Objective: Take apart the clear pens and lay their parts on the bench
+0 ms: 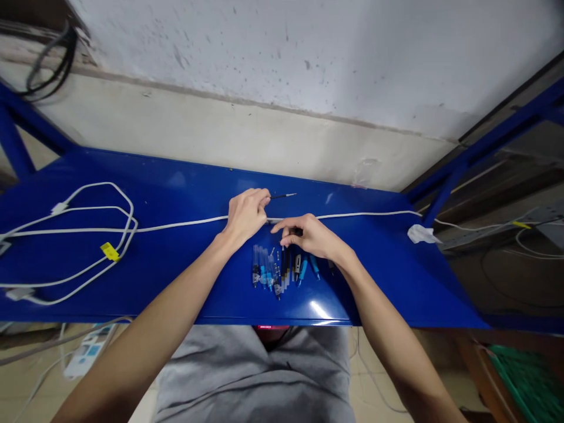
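My left hand point(245, 214) was closed around a thin refill point(282, 195), its tip pointing right above the white cable point(176, 225). My right hand point(314, 237) pinched a dark pen part, just above the pens point(275, 269) lying on the blue shelf point(176, 282).

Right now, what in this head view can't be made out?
- Head view: what the right hand pinches, hidden by its fingers.
- Pen parts: too small to sort; some lie under that hand.
- Left hand: its grip on the thin refill, covered by curled fingers.
- White cable: cut off by the left edge.
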Motion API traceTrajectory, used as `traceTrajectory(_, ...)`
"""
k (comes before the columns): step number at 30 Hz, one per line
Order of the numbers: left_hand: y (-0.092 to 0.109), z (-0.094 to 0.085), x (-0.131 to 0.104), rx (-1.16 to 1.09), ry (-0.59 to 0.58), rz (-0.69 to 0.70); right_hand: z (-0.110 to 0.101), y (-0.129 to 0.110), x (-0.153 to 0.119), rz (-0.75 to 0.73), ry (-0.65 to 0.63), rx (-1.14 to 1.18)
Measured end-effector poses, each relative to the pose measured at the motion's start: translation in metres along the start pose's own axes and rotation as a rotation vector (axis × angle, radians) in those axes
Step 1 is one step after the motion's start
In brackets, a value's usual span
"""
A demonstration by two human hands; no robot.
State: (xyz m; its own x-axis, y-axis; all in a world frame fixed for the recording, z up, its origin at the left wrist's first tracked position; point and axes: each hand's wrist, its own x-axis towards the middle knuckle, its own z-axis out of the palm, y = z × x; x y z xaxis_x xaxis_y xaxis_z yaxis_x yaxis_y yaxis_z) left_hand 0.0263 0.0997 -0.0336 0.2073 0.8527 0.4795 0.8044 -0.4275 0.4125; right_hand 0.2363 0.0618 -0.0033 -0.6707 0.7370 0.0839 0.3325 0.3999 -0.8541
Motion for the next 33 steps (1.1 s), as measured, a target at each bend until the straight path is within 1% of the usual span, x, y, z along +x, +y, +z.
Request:
traceTrajectory(3, 0.002, 0.000, 0.000, -0.006, -0.007, -0.007, 0.002, 0.000, -0.001, 0.058, -0.080, 0.054)
traceTrajectory(7, 0.003, 0.000, 0.000, -0.007, -0.007, -0.019, 0.002, 0.002, 0.001, 0.063, -0.161, 0.036)
traceTrajectory(12, 0.002, 0.001, 0.000, -0.012, 0.005, -0.013, 0.007, 0.004, 0.003, 0.058, -0.171, 0.069)
traceTrajectory(14, 0.002, 0.001, 0.000, -0.014, 0.001, -0.015, 0.008, 0.004, 0.004, 0.054, -0.187, 0.039)
traceTrajectory(16, 0.002, 0.000, 0.000, -0.014, -0.002, -0.015, 0.004, 0.004, 0.005, 0.055, -0.188, 0.004)
traceTrajectory(17, 0.001, 0.000, 0.000, -0.013, -0.001, -0.012, 0.000, 0.003, 0.004, 0.058, -0.165, -0.008)
traceTrajectory(18, 0.001, 0.000, 0.000, -0.013, 0.003, -0.009, -0.006, 0.003, 0.002, 0.063, -0.110, -0.020)
traceTrajectory(19, 0.001, 0.000, 0.000, -0.016, 0.007, -0.005, -0.013, 0.004, -0.003, 0.076, -0.017, -0.033)
traceTrajectory(20, 0.001, 0.000, 0.000, -0.022, 0.008, -0.004, -0.019, 0.005, -0.009, 0.102, 0.108, -0.050)
traceTrajectory(22, 0.001, 0.001, -0.001, -0.044, -0.002, 0.003, -0.028, 0.011, -0.027, 0.205, 0.422, -0.110)
traceTrajectory(23, 0.002, 0.001, -0.001, -0.060, -0.012, 0.015, -0.030, 0.015, -0.039, 0.299, 0.548, -0.141)
traceTrajectory(24, 0.003, 0.002, -0.001, -0.077, -0.022, 0.035, -0.029, 0.018, -0.051, 0.387, 0.621, -0.164)
traceTrajectory(26, 0.005, 0.005, -0.003, -0.112, -0.036, 0.091, -0.024, 0.023, -0.074, 0.528, 0.640, -0.229)
traceTrajectory(27, 0.007, 0.006, -0.004, -0.131, -0.040, 0.123, -0.020, 0.022, -0.084, 0.569, 0.620, -0.279)
traceTrajectory(30, 0.010, 0.009, -0.006, -0.182, -0.050, 0.205, -0.017, 0.010, -0.101, 0.568, 0.552, -0.403)
traceTrajectory(32, 0.011, 0.010, -0.007, -0.227, -0.038, 0.244, -0.023, -0.002, -0.099, 0.555, 0.535, -0.407)
traceTrajectory(33, 0.011, 0.011, -0.008, -0.258, -0.025, 0.265, -0.027, -0.008, -0.093, 0.531, 0.550, -0.358)
